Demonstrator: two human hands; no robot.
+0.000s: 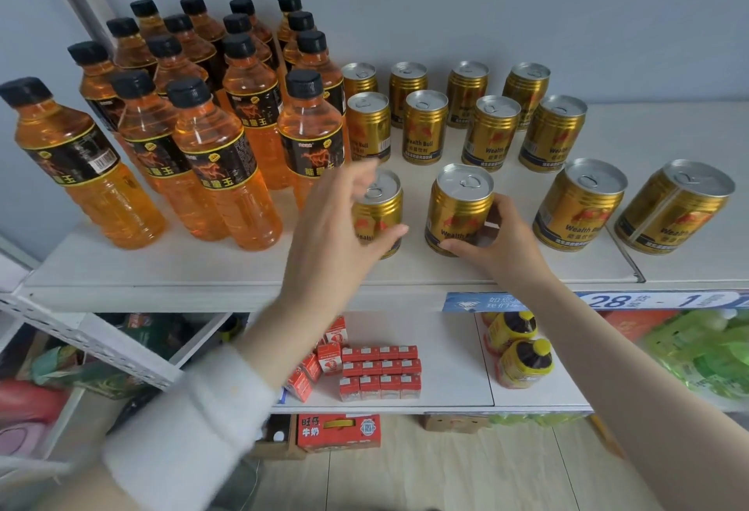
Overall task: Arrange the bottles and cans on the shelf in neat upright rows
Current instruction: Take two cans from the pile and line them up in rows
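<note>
On the shelf (162, 267), the near-left can (381, 204) is grasped by the left hand (340, 227), with the thumb laid across its front and blurred fingers curled over its rim. The next can (456, 206), just to the right, is gripped low by the right hand (498, 243). Both are stood upright in the near row. Other cans (490, 131) are ranked behind and rightward; bottles (227, 154) are massed at left.

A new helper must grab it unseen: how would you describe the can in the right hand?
On the white upper shelf, gold cans stand right of the orange bottles. In their front row of four, it is the second can from the left. Unlike its neighbours, the right hand grips its lower right side.
</note>
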